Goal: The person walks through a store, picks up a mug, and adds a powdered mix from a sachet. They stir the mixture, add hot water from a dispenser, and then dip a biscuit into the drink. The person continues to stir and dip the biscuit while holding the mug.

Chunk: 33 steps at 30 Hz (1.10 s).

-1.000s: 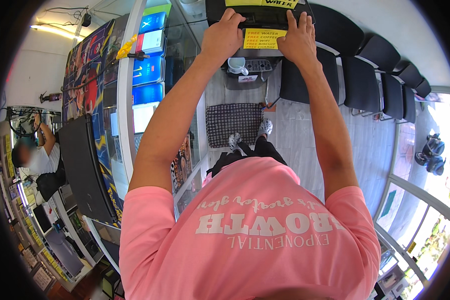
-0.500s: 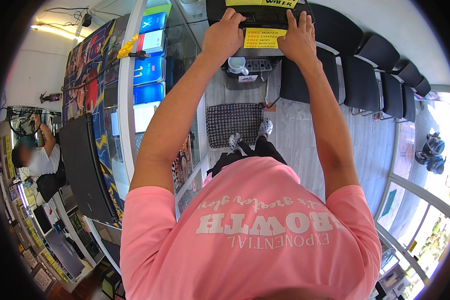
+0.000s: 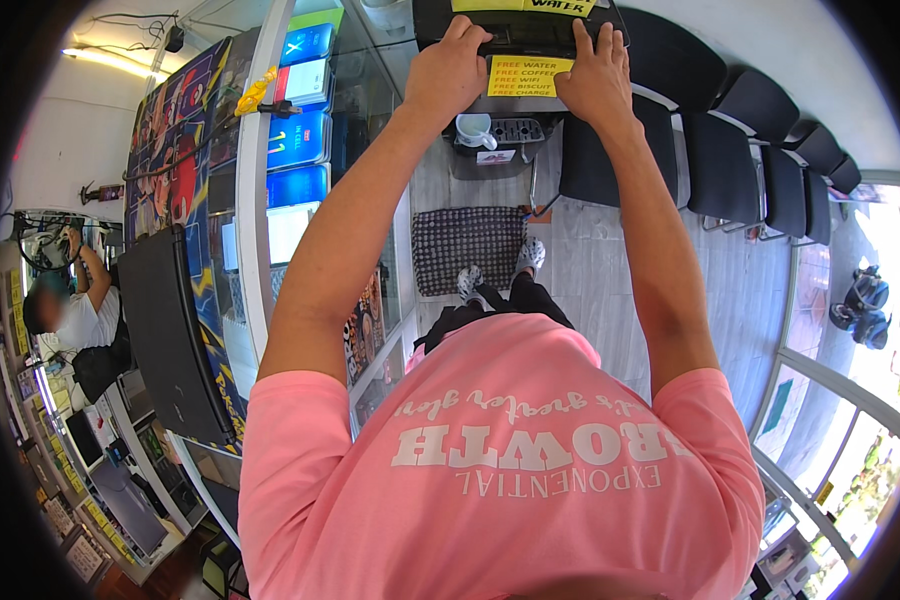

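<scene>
A black dispenser machine (image 3: 515, 40) stands at the top of the view, with yellow printed signs (image 3: 522, 76) on its front. My left hand (image 3: 448, 68) rests on the machine's left side, fingers bent loosely and spread over the dark panel. On the right side lies my right hand (image 3: 597, 78), its fingers stretched and apart, thumb beside the lower sign. Neither hand shows anything held. Below them a pale cup (image 3: 476, 129) sits at the left of the slotted drip tray (image 3: 520, 130).
Black chairs (image 3: 720, 150) line the right wall. At left, a glass display counter (image 3: 260, 200) holds boxes and a closed black laptop (image 3: 175, 340). A dark checked mat (image 3: 468, 250) lies on the floor by my feet. Another person (image 3: 85, 320) sits at the far left.
My hands stay in the same place on the machine. At the far left, the other person's raised arm has shifted slightly.
</scene>
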Motion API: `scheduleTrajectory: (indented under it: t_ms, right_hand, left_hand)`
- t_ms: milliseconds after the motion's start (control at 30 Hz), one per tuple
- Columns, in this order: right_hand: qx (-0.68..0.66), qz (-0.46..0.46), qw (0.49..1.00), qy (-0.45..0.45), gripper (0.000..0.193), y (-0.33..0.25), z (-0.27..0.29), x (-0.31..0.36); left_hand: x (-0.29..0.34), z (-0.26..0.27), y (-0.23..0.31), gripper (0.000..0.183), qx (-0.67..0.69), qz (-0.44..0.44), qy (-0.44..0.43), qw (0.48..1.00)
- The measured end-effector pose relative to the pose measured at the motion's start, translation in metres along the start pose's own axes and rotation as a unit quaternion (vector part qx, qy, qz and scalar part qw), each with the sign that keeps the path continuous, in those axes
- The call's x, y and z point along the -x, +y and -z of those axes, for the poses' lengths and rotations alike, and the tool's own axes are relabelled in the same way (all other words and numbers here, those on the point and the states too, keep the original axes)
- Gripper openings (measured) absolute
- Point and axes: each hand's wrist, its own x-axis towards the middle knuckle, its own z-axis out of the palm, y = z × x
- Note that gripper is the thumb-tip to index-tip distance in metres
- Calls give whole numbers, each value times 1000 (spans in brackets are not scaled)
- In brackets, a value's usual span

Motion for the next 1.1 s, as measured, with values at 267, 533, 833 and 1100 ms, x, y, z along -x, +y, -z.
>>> scheduleTrajectory:
  t_ms: [267, 533, 833, 1100]
  right_hand:
    - [1, 8, 1000, 8, 82, 2, -2, 0]
    - [-3, 9, 1000, 10, 82, 0, -1, 0]
    - [-17, 9, 1000, 21, 81, 0, -2, 1]
    - [-11, 11, 1000, 20, 82, 0, -2, 1]
  left_hand:
    - [1, -1, 0, 33, -3, 2, 0, 1000]
    - [1, 1, 0, 33, -4, 4, -10, 1000]
    - [1, 7, 5, 29, -9, 1, -17, 1000]
    - [1, 6, 5, 30, -16, 0, -16, 1000]
